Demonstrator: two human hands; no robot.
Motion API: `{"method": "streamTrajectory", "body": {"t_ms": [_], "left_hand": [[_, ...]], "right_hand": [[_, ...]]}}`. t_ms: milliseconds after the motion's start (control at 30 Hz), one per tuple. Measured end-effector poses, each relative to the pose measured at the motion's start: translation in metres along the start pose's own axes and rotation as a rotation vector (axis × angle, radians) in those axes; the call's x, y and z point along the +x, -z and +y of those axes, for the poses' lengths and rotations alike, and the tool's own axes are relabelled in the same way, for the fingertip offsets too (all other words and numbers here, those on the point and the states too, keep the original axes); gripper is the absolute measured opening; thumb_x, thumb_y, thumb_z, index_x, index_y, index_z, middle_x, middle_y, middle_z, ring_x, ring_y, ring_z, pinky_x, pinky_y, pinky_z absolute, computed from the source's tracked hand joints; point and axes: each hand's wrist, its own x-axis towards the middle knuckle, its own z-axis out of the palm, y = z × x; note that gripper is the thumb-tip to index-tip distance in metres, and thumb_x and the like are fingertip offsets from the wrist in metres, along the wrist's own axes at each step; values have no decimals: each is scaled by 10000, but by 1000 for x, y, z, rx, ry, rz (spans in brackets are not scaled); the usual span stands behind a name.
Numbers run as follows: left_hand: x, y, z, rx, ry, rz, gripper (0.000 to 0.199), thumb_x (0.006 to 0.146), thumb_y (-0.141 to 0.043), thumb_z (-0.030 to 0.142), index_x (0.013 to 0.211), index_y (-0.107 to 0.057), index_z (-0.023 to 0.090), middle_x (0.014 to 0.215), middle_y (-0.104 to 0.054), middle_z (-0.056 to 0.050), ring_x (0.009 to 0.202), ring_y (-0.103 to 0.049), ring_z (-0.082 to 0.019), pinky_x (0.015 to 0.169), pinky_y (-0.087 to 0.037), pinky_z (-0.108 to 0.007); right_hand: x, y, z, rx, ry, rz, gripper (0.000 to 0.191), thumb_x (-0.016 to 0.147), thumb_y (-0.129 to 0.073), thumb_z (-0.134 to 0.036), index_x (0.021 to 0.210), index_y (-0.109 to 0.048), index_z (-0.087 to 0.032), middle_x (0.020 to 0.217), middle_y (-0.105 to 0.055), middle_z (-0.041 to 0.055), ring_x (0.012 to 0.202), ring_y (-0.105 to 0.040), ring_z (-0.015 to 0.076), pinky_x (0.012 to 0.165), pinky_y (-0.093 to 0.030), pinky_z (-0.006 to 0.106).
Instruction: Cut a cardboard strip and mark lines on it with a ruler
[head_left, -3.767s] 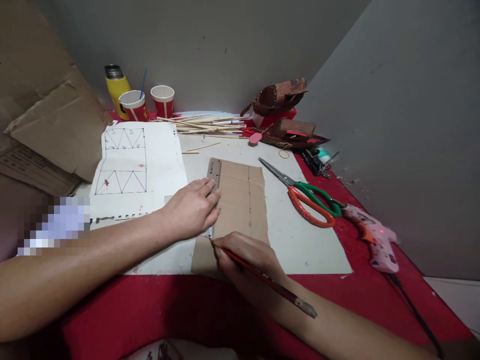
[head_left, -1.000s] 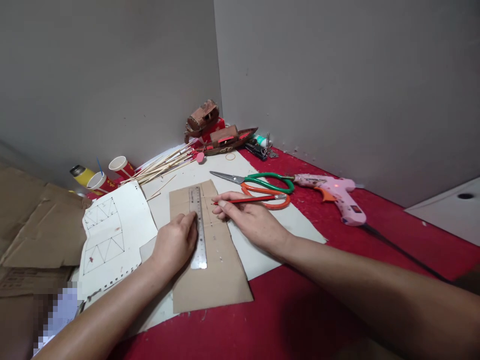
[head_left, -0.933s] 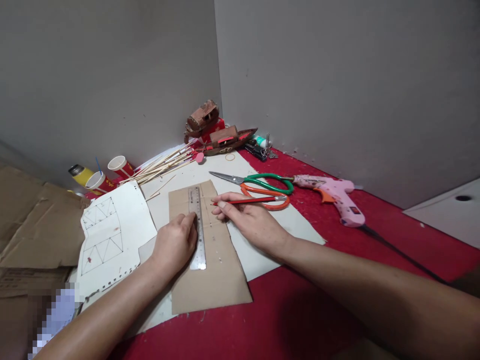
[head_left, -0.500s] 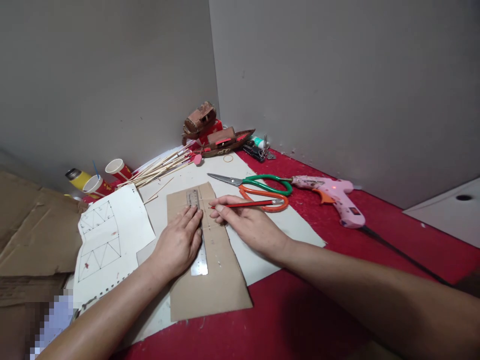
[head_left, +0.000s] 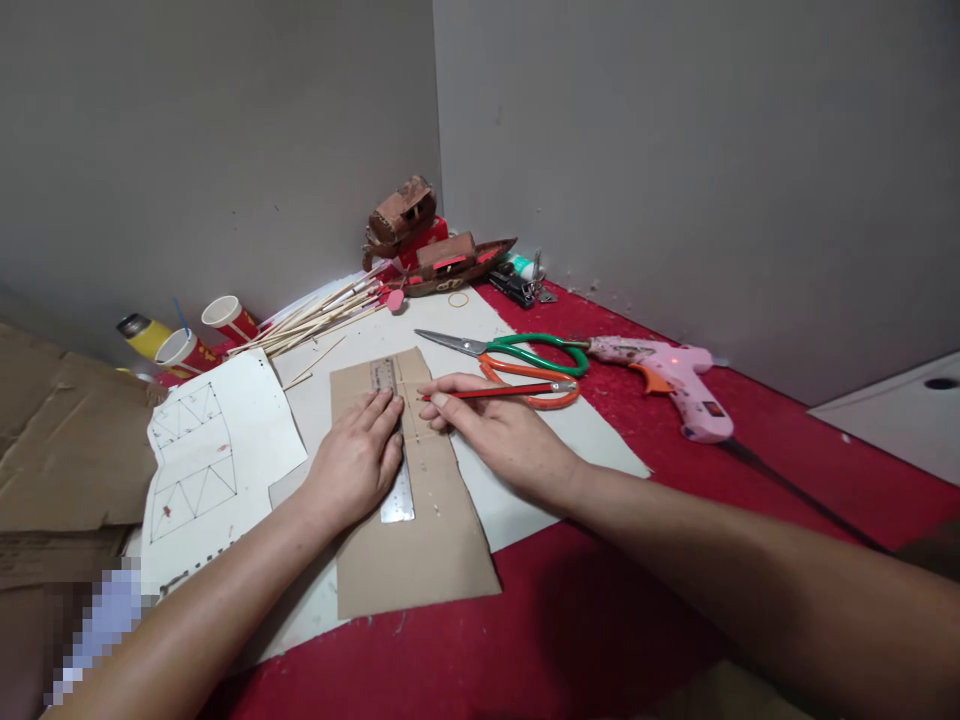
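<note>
My left hand (head_left: 356, 455) lies with its fingers flat on a clear ruler (head_left: 400, 500), pressing it onto a brown cardboard piece (head_left: 416, 575). Thin marks and a line show on the cardboard to the right of the ruler. In my right hand (head_left: 502, 430) a red pencil (head_left: 510, 391) is pinched, its dark tip pointing left at the cardboard beside the ruler. My right hand's lower edge rests by the cardboard's right side. Just beyond that hand lie large scissors (head_left: 525, 346) with one green and one orange handle, blades pointing left.
A pink glue gun (head_left: 667, 365) with its cord lies at right on the red table (head_left: 600, 640). A paper with truss drawings (head_left: 202, 460) is at left, near cardboard sheets (head_left: 60, 430). Behind are wooden sticks (head_left: 315, 315), paper cups (head_left: 229, 318), a yellow bottle (head_left: 142, 335) and model boats (head_left: 450, 262).
The view has tilted slightly, so the table's things sit a little higher in the picture. Both hands keep nearly the same places on the ruler and pencil.
</note>
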Motion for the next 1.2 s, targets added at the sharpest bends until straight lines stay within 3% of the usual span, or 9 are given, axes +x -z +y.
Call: {"method": "streamTrajectory", "body": {"t_ms": [333,500,667,867,1200], "left_hand": [[-2,-2,2,10,-12,34,472,989,-406,250,1414,-535,92,1473,-537,-180,1400,-469,-310,1148,-408,-520],[-2,-1,3,31,-18,28,488,990,-390,254,1399,-543,37,1455,-547,-203,1379,-490,-336,1139,-419,-523],[-3,0,5,21,-12,40,463,991,-399,252,1392,-555,78,1438,-571,-185,1375,-499,-321,1115,-443,-529],[-4,1,8,68,-24,54,464,999,-398,258,1370,-569,39,1404,-597,-201,1351,-523,-334,1104,-457,-517],[-4,0,8,42,-1,38,461,990,-410,252,1374,-569,53,1428,-574,-201,1367,-507,-329,1126,-430,-518]], "right_hand": [[0,1,1,-64,32,1,150,951,-531,-233,1035,-647,-188,964,-740,68,903,-706,174,894,-562,347],[-1,1,2,-67,28,4,161,958,-524,-226,1059,-639,-176,993,-739,79,913,-703,173,895,-560,346],[-1,1,3,-59,49,0,156,961,-521,-233,1046,-643,-186,989,-740,76,912,-701,177,896,-565,358],[-1,1,3,-38,60,-1,146,954,-531,-240,1030,-645,-190,965,-736,63,899,-703,170,887,-574,343],[0,0,4,-43,66,-1,149,951,-526,-241,1027,-645,-193,986,-736,71,903,-697,175,897,-570,363]]}}
